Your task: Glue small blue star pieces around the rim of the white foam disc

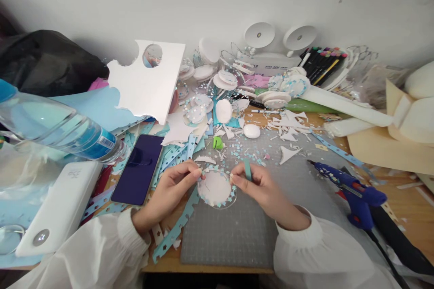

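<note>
A white disc (214, 188) edged with small blue and white paper stars lies at the front of the grey cutting mat (230, 239), with a thin clear ring showing beyond its edge. At its upper left, my left hand (179, 179) is closed in a pinch on the star-studded edging (217, 168). On the other side, my right hand (253, 186) pinches the same edging between thumb and finger. A short teal strip (247, 170) sticks up from between the fingers of my right hand. Exactly what lies between the fingertips is too small to see.
A blue glue gun (359, 194) lies at right with its cord. On the left are a phone (138, 169), a white power bank (59, 207) and a water bottle (68, 128). Paper scraps (288, 128), a green clip-like piece (218, 143) and several decorated discs (225, 80) fill the back.
</note>
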The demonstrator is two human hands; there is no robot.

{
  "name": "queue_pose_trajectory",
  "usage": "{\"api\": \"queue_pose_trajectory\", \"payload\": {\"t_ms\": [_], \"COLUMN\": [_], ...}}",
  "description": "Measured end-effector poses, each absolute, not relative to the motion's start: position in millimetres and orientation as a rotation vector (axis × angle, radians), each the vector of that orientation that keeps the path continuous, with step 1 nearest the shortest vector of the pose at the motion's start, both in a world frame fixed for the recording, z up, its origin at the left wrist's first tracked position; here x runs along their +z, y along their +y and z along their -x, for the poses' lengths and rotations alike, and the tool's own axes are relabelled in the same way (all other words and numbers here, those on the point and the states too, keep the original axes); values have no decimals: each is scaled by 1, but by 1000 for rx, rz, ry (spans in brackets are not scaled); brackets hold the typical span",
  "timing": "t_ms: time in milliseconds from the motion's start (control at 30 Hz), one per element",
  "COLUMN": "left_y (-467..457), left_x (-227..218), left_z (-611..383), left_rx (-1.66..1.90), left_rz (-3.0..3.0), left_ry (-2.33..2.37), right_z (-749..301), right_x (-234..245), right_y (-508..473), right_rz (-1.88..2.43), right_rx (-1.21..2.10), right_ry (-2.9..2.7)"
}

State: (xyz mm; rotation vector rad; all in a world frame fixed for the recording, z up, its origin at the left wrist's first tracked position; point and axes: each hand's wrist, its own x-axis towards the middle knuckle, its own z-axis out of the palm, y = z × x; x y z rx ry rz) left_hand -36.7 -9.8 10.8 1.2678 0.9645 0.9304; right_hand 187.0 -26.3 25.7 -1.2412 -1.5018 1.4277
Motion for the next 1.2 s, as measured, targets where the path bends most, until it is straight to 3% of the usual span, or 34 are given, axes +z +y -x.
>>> {"api": "queue_pose_trajectory", "payload": {"t_ms": [1200], "left_y": [-10], "left_x": [7], "left_z": [40], "left_rx": [835], "left_rz": [-1187], "left_ry": [741], "right_z": [-193], "right_x": [29], "right_y": [-25], "right_rz": [1319], "right_rx": [1374], "right_ry": [-1510]}}
